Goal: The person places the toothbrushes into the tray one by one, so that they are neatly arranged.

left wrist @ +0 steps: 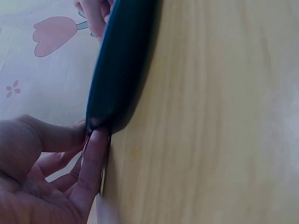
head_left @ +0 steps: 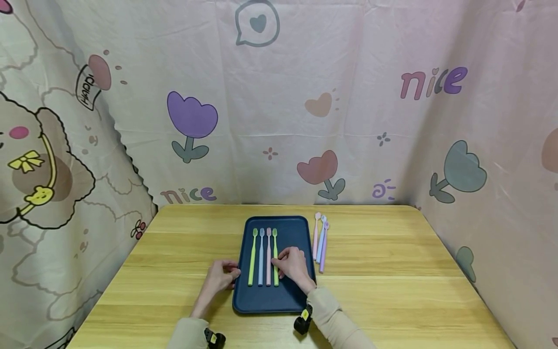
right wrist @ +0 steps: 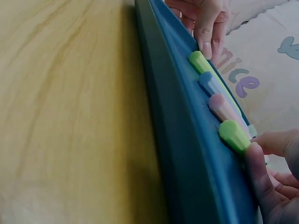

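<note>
A dark blue tray lies on the table with several toothbrushes side by side in it, heads toward the back. From left to right they are a green toothbrush, a blue toothbrush, a pink toothbrush and a second green toothbrush. My right hand pinches that second green toothbrush by its handle between thumb and finger, as the right wrist view also shows. At the tray's left edge, my left hand grips the rim, thumb above and a finger against its side in the left wrist view.
Just right of the tray, another pink toothbrush, a light blue toothbrush and a purple toothbrush lie close together on the wooden table. A printed curtain hangs behind the table and at its sides.
</note>
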The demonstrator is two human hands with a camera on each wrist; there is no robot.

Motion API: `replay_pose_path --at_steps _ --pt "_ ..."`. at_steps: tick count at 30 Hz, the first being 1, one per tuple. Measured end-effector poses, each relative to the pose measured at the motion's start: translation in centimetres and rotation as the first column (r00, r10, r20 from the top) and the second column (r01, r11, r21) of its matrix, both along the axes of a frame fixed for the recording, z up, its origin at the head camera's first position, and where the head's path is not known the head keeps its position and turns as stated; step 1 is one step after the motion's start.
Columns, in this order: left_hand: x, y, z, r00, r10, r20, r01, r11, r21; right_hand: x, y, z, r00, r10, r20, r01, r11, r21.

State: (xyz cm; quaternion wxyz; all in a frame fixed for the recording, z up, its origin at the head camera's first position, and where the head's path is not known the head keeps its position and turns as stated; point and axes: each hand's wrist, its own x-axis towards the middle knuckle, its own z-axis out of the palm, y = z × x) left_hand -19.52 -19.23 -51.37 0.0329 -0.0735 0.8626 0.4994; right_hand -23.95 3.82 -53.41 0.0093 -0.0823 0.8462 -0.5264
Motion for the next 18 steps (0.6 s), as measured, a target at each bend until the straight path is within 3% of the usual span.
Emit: replay_pose_path --at_steps 18 --pt "-0.03 0.11 -0.19 1.000 0.002 0.003 -0.002 1.000 -0.003 0.33 0.37 -0.23 1.000 0.028 -0.004 -0.028 0.998 -0.058"
